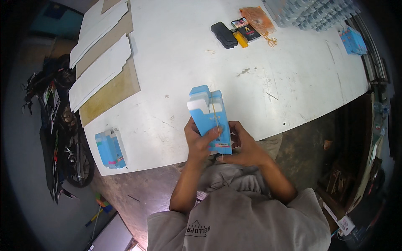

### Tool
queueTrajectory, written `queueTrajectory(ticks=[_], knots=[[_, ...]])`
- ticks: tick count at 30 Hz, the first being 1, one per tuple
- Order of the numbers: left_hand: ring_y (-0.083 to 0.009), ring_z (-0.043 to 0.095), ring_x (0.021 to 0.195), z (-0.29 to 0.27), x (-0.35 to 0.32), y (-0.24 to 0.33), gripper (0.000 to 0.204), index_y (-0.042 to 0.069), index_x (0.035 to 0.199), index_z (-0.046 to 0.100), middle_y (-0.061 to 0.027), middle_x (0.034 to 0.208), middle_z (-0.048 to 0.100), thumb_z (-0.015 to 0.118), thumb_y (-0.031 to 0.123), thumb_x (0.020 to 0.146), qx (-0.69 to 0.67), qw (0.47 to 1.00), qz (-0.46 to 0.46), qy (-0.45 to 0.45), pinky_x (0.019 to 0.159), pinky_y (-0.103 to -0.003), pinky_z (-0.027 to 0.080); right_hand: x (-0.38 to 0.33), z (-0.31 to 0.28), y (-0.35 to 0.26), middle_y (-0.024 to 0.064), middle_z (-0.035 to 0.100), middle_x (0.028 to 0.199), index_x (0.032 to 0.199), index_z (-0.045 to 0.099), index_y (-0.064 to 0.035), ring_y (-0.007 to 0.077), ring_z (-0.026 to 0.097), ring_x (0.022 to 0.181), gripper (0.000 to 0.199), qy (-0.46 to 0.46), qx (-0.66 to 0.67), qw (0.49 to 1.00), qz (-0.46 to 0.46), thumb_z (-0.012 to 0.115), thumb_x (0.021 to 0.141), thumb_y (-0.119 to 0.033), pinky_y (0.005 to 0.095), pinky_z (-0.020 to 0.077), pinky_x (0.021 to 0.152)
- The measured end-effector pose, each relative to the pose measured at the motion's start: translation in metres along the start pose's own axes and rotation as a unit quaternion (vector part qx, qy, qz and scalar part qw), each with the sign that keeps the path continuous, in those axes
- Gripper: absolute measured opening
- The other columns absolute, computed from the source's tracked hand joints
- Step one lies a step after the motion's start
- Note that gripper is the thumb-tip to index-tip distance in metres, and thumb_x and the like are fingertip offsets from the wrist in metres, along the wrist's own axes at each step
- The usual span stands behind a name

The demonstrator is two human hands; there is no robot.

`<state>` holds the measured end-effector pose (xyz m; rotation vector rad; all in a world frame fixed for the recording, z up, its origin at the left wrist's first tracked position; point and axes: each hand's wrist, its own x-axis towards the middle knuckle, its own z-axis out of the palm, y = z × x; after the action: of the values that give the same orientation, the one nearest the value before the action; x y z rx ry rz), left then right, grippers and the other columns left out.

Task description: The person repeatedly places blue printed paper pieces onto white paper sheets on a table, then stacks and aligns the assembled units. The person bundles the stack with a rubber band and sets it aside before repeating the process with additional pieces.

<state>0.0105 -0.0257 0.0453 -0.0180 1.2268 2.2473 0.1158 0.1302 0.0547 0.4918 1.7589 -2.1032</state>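
My left hand [199,140] is wrapped round a bundle of flat blue-and-white cartons [204,119], its thumb lying across the front. The bundle is held tilted above the table's near edge, white flaps at its upper end. A thin tan band [214,112] runs lengthwise down the cartons; whether it is rubber or string is hard to tell. At the bundle's lower right corner my right hand [244,148] is closed, thumb and fingers at the band's lower end. Some of its fingertips are hidden behind the cartons.
On the white table [167,62] stands another blue carton bundle [110,149] at the near left. Cardboard sheets [109,93] lie at the far left. A black case [224,35], orange scissors [271,40] and an orange bag [257,19] lie far back. Grey stacked pieces [312,12] and blue cartons [353,41] occupy the far right.
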Motion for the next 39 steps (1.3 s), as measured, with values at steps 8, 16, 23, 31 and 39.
queueTrajectory(ticks=[8,16,23,31,39], knots=[[-0.0159,0.071,0.089,0.021,0.005,-0.014,0.044,-0.006,0.125,0.060,-0.0109,0.108,0.071,0.082,0.008,0.090,-0.057,0.991,-0.012,0.118,0.080,-0.033,0.059,0.018,0.025,0.037,0.0173,0.046,0.150,0.157,0.032,-0.0003,0.0263,0.048,0.140,0.093,0.119,0.174,0.959,-0.188,0.087,0.082,-0.010,0.0438,0.0415,0.117],[-0.0183,0.072,0.098,0.014,0.018,0.003,0.056,-0.005,0.124,0.060,-0.0137,0.113,0.073,0.092,0.015,0.081,0.218,0.965,0.113,0.093,0.083,-0.034,0.060,0.007,-0.024,0.047,0.0228,0.051,0.150,0.156,0.035,0.0032,0.0338,0.051,0.139,0.078,0.155,0.325,0.902,-0.239,0.070,0.086,-0.001,0.0475,0.0437,0.112],[-0.0310,0.071,0.098,0.006,0.022,0.014,0.076,0.003,0.127,0.061,-0.0147,0.113,0.071,0.098,0.023,0.064,0.630,0.734,0.245,-0.068,0.082,-0.042,0.060,0.024,-0.046,-0.048,0.0181,0.055,0.148,0.157,0.040,-0.0039,0.0319,0.053,0.136,0.092,0.149,-0.225,0.905,-0.330,0.089,0.079,-0.013,0.0468,0.0435,0.111],[-0.0362,0.067,0.109,-0.002,0.030,0.002,0.079,0.002,0.132,0.057,-0.0154,0.119,0.069,0.095,0.026,0.068,0.720,0.654,0.171,-0.156,0.089,-0.046,0.056,0.049,-0.064,-0.053,0.0124,0.062,0.140,0.150,0.052,-0.0080,0.0305,0.056,0.131,0.085,-0.056,-0.542,0.806,-0.231,0.091,0.076,-0.022,0.0489,0.0371,0.113],[-0.0390,0.064,0.118,-0.027,0.018,0.017,0.084,0.004,0.139,0.052,-0.0183,0.129,0.064,0.096,0.020,0.069,0.639,0.731,0.177,-0.161,0.094,-0.047,0.057,0.052,-0.072,-0.038,0.0107,0.065,0.136,0.147,0.054,-0.0099,0.0271,0.058,0.128,0.083,-0.050,-0.546,0.793,-0.265,0.092,0.074,-0.023,0.0488,0.0345,0.115]])
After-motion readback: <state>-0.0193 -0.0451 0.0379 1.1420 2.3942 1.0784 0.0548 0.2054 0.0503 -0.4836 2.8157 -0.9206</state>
